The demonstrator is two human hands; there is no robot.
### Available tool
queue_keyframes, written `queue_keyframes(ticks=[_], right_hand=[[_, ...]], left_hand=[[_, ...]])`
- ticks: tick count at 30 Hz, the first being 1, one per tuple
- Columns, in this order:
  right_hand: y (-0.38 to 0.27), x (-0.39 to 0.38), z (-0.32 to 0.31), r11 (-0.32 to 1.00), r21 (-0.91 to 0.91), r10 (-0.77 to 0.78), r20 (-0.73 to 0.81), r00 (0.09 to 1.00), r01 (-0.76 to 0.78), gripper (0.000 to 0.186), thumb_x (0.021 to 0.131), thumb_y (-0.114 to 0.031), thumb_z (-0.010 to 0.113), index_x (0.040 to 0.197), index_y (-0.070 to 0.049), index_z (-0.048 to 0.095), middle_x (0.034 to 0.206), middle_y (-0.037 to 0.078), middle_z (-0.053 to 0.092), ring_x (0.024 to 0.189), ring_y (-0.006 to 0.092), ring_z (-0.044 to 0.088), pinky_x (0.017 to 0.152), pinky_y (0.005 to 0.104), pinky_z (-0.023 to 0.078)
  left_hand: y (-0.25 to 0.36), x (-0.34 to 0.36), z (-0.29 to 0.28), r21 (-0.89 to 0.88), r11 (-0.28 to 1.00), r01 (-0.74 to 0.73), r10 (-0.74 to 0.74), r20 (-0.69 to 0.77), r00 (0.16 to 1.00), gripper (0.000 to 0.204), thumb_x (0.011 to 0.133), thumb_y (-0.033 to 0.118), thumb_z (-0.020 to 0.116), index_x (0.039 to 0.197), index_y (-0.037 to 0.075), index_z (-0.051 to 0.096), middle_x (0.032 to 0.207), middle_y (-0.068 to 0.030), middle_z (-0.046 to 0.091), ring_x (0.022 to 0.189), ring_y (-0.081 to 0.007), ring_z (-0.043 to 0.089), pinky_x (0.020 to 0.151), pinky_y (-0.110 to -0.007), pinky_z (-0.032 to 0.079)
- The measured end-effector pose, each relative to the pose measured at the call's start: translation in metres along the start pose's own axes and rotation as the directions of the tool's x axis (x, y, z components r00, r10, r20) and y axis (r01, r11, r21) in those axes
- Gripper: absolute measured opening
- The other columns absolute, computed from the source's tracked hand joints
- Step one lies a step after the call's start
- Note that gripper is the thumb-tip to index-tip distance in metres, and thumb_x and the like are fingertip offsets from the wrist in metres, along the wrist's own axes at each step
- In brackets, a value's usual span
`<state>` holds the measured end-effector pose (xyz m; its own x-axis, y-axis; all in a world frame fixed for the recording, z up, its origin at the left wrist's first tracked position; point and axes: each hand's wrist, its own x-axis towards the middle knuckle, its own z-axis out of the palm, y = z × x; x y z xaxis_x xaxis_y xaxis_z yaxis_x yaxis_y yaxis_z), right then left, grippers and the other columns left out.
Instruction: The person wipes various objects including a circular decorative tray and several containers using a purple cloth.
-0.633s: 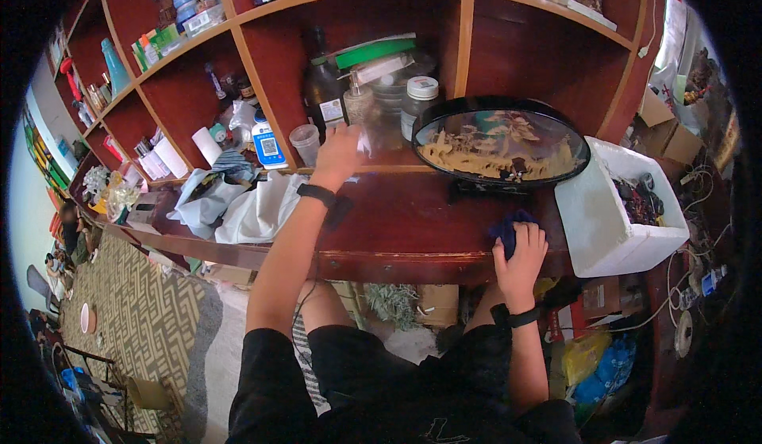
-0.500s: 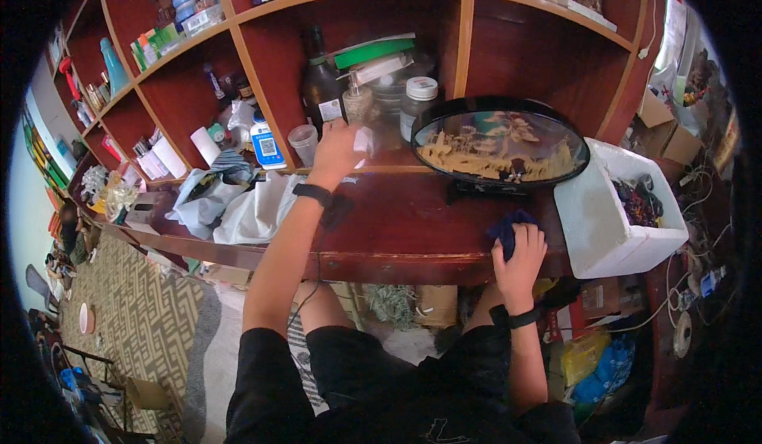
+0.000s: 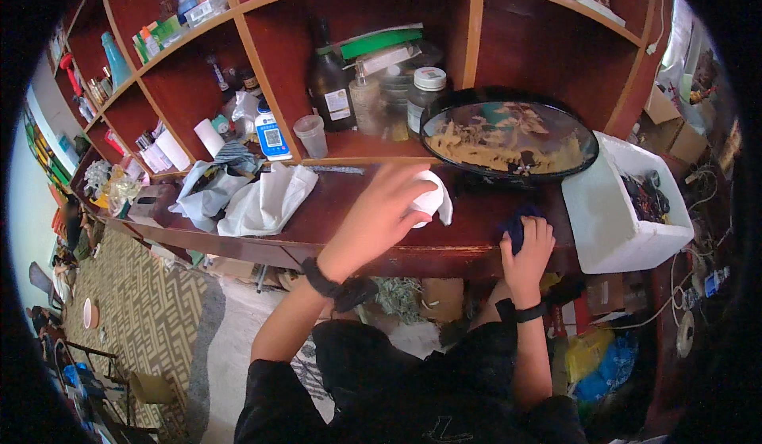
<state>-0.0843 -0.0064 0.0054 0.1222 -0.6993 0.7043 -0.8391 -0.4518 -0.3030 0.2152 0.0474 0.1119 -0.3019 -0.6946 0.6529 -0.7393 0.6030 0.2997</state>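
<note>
My left hand [image 3: 397, 199] is closed on a crumpled white tissue [image 3: 432, 202] above the front of the red-brown desk [image 3: 333, 215], slightly blurred. My right hand [image 3: 528, 249] grips a dark blue cloth [image 3: 516, 226] at the desk's front edge. Behind them an oval, black-rimmed decorative panel with a tan landscape scene [image 3: 506, 134] stands on a dark base. A white foam box [image 3: 595, 238] of dark tangled items sits right of my right hand. A pile of pale fabric [image 3: 262, 198] lies left of my left hand.
Wooden cubbies [image 3: 476, 39] hold bottles, a clear plastic cup [image 3: 311, 134], jars and packets. Cartons [image 3: 671, 134] and cables crowd the right side. Under the desk are bags [image 3: 595, 372] and boxes. At far left are a patterned rug [image 3: 143, 301], chairs and people in the background.
My left hand has come down and toward the right, away from the cubby, with the white tissue now fully visible in it. My right hand stays on the blue cloth.
</note>
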Motion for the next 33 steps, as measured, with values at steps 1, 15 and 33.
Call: queue_keyframes(ticks=[1,15,33], right_hand=[[-0.001,0.0,0.001,1.0,0.01,-0.006,-0.005,1.0,0.006,0.039,0.084,-0.024,0.07,0.117,-0.004,0.061,0.116,0.015,0.057,0.109,0.0371,0.053,0.093,0.0476,0.041],[0.002,-0.001,0.002,1.0,-0.021,-0.009,-0.019,1.0,0.009,0.04,0.083,-0.025,0.07,0.116,-0.003,0.061,0.114,0.016,0.057,0.107,0.0377,0.053,0.093,0.0489,0.041],[0.005,-0.003,-0.001,1.0,0.001,0.002,-0.013,1.0,-0.002,0.041,0.082,-0.026,0.073,0.115,-0.005,0.063,0.112,0.015,0.057,0.107,0.0367,0.052,0.089,0.0486,0.041]], left_hand=[[-0.008,-0.004,0.011,-0.029,0.999,0.037,-0.036,0.017,0.999,0.044,0.078,0.014,0.084,0.118,0.008,0.067,0.138,-0.0131,0.06,0.121,-0.0385,0.054,0.103,-0.045,0.047],[-0.048,-0.044,0.091,-0.607,0.709,0.359,-0.454,-0.003,0.891,0.082,0.08,0.012,0.088,0.149,0.009,0.043,0.142,-0.0092,0.055,0.128,-0.022,0.055,0.103,-0.036,0.048],[0.003,-0.025,0.073,-0.87,0.36,0.338,-0.5,0.126,0.857,0.055,0.089,0.003,0.074,0.137,0.012,0.048,0.124,-0.0041,0.06,0.118,-0.0167,0.058,0.101,-0.034,0.05]])
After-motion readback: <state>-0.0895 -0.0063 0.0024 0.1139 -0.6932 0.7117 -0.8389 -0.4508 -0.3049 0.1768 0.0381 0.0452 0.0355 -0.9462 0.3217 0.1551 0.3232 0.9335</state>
